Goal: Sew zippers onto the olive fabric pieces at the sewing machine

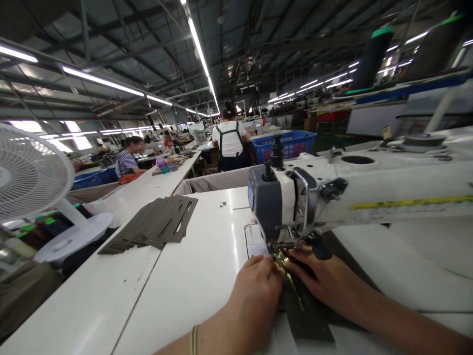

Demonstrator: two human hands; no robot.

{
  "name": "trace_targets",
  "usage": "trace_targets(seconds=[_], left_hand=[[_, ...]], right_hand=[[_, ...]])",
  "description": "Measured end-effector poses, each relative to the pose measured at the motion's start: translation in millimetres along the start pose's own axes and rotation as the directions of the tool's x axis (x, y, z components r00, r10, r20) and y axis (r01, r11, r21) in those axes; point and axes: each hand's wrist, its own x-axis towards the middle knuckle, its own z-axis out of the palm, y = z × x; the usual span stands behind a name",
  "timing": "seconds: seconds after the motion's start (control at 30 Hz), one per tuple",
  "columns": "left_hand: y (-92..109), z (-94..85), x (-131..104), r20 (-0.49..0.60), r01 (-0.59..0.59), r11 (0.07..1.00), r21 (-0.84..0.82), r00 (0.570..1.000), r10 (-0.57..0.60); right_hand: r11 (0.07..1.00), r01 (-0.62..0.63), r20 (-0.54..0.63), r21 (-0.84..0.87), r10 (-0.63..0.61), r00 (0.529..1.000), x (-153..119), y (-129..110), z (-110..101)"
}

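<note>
Dark fabric strip (308,315) lies flat near tabletop's (192,276) near edge, long axis running from that edge away toward the sewing machine's needle (278,249). Left hand (256,291) and right hand (325,281) press it flat, fingers spread, nothing gripped. Stack of cut pieces (157,224) near far-left edge; fan (31,172) beyond.

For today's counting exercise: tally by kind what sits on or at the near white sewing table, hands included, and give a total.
Hands: 2, left hand and right hand, both on the dark fabric strip
Dark fabric strips under the hands: 1
Sewing machines: 1
Stacks of grey cut pieces: 1
White fans: 1
Total: 6
</note>
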Motion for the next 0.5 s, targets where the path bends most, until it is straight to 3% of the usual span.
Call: trace_targets(seconds=[0.5], left_hand=[[1.0,-5.2,-1.0,0.073,-0.06,0.996,0.059,0.996,0.055]], right_hand=[[0.931,-0.105,-0.004,-0.35,0.111,0.994,18.1,-8.0,-0.8]])
